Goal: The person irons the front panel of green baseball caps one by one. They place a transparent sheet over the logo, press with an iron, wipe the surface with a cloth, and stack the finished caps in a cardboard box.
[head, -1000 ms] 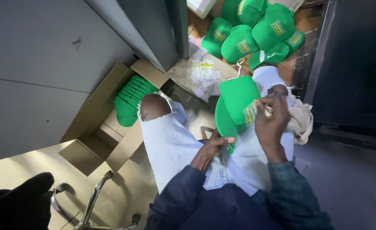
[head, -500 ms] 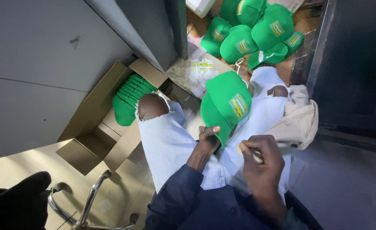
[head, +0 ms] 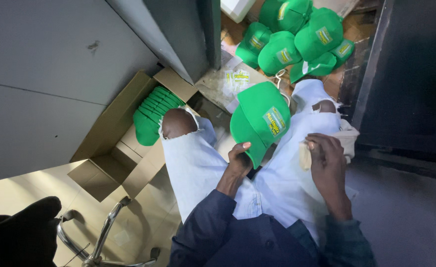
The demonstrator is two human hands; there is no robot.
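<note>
The left hand (head: pixel 239 159) is pinching the light, floppy green cap (head: pixel 260 121) by its stiffer brim; the right hand (head: pixel 326 160) is clasping a pale cloth (head: pixel 305 157).

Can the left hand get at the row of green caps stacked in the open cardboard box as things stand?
Probably yes, once freed. The left hand has its grip on a green cap with a yellow patch. The stacked green caps in the open cardboard box lie on its side, just beyond the left knee, uncovered.

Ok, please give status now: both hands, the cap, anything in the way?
Left hand grips green cap by its brim. Right hand holds pale cloth on the lap. Loose caps piled on the floor ahead.
</note>
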